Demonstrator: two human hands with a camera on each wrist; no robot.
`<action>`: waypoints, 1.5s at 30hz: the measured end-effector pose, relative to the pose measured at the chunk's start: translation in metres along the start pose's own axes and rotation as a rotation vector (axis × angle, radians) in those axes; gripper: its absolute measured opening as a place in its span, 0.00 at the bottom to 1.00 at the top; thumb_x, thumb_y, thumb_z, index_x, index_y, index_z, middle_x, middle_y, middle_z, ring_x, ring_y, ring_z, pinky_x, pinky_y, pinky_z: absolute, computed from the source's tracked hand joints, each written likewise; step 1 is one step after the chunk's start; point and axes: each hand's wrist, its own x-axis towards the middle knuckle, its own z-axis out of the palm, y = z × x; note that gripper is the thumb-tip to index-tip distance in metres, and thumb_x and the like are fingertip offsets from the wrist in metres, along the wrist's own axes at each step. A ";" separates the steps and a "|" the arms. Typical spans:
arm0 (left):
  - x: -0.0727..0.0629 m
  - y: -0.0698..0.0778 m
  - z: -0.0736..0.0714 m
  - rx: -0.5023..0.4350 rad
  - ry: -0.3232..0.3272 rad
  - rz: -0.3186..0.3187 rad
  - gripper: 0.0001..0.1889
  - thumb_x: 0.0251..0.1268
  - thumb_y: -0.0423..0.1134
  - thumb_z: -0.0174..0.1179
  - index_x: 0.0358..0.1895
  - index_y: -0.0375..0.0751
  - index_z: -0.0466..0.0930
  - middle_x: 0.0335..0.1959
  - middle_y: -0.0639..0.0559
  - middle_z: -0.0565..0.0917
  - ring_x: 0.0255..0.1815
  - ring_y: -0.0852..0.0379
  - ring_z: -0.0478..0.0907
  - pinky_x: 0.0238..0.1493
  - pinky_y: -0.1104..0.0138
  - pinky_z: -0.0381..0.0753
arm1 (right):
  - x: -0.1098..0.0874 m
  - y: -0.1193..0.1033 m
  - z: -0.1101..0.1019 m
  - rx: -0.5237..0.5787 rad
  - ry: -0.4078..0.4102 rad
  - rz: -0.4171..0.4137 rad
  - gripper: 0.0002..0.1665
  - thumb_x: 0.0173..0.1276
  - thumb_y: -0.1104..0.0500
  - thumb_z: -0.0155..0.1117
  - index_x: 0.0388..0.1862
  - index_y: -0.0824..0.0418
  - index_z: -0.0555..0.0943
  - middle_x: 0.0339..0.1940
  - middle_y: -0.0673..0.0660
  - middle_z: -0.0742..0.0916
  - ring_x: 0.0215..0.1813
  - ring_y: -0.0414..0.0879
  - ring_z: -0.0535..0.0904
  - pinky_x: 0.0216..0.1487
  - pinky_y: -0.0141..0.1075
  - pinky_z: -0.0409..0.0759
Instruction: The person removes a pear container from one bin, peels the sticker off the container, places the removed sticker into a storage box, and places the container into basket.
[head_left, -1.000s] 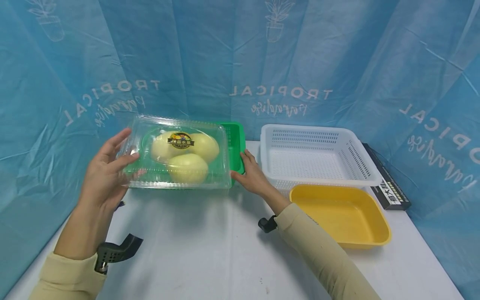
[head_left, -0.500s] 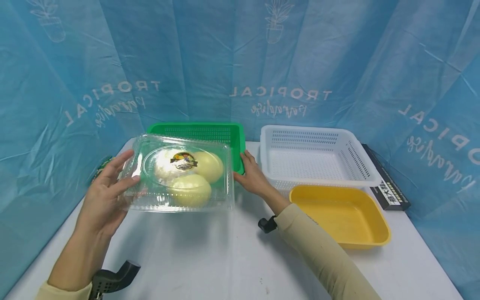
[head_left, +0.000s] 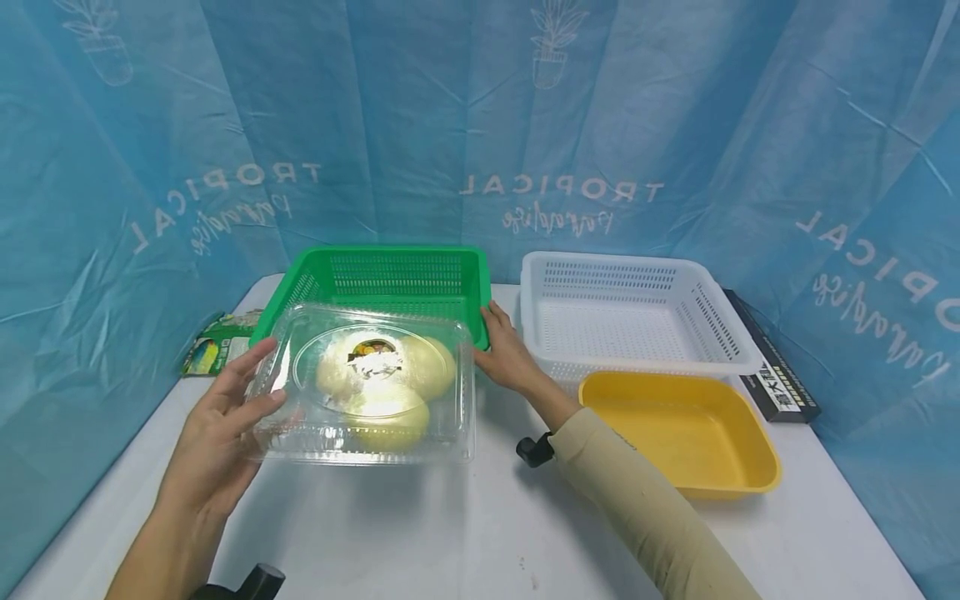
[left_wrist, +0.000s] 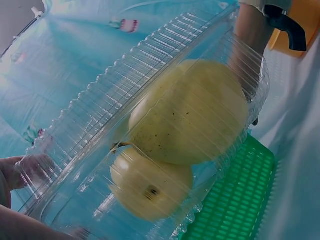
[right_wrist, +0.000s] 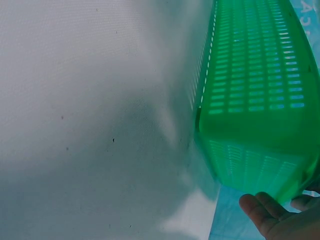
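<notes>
My left hand (head_left: 217, 437) grips the left end of a clear plastic clamshell box (head_left: 442, 439), thumb on the near side. The lid bears a dark label (head_left: 375, 357). Three pale yellow pears (head_left: 397, 417) lie inside; the left wrist view shows one pear's stem (left_wrist: 121, 145) through the ridged plastic. The box is held above the table, overlapping the front of a green slotted basket (head_left: 408, 252). At that basket's right front corner, my right hand (head_left: 510, 354) touches it with fairly straight fingers (right_wrist: 260, 210).
Right of the green basket stands a white slotted basket (head_left: 611, 321), with a yellow basin (head_left: 678, 433) before it. A black printed box (head_left: 776, 379) lies at the right. A green printed packet (head_left: 213, 350) lies at the left edge. Blue curtains (head_left: 420, 125) enclose the table (head_left: 495, 517).
My left hand has lowered the clamshell box with the pears and drawn it nearer, uncovering the green basket and the packet at the left. My right hand has stayed at the basket's corner.
</notes>
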 end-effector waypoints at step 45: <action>-0.019 -0.066 0.008 0.041 0.083 -0.264 0.35 0.67 0.32 0.53 0.74 0.58 0.50 0.78 0.58 0.40 0.79 0.47 0.40 0.56 0.65 0.77 | -0.003 -0.003 -0.008 0.169 -0.087 0.024 0.51 0.66 0.43 0.60 0.77 0.60 0.45 0.79 0.58 0.45 0.79 0.58 0.46 0.73 0.56 0.55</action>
